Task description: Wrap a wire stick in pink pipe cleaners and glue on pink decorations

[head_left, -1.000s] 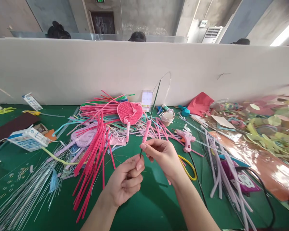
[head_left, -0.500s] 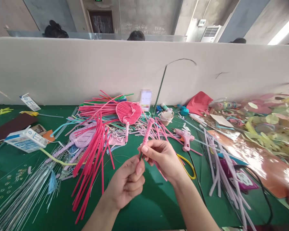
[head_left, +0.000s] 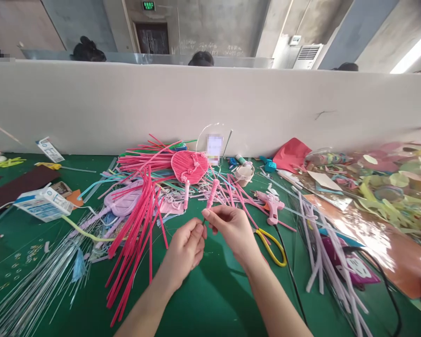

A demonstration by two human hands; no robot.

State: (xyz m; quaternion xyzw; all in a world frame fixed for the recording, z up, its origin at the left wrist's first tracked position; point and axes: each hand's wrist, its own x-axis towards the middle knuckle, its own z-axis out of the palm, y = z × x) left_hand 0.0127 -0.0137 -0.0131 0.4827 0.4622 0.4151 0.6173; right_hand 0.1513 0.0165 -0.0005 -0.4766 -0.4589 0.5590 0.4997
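Observation:
My right hand [head_left: 231, 227] pinches the lower part of a thin wire stem wrapped in pink pipe cleaner [head_left: 212, 194]. The bare wire runs on up to a curled tip near the partition. My left hand [head_left: 186, 247] is closed on the stem's bottom end, its fingertips touching those of the right hand. Both hands hover over the green mat [head_left: 210, 299]. A heap of pink pipe cleaners [head_left: 136, 220] lies just left of them, and a finished pink woven fan [head_left: 189, 166] lies behind.
A pink glue gun [head_left: 272, 203] and yellow-handled pliers [head_left: 273, 243] lie to the right, with pale lilac pipe cleaners [head_left: 323, 252] and craft foam shapes [head_left: 389, 187] beyond. Thin silver wires [head_left: 35, 285] and a small box [head_left: 42, 203] are at left. A white partition [head_left: 210, 107] closes the back.
The wire's long curled tip has swung and now sits lower and further left. Both hands have shifted slightly away from me, still gripping the stem together.

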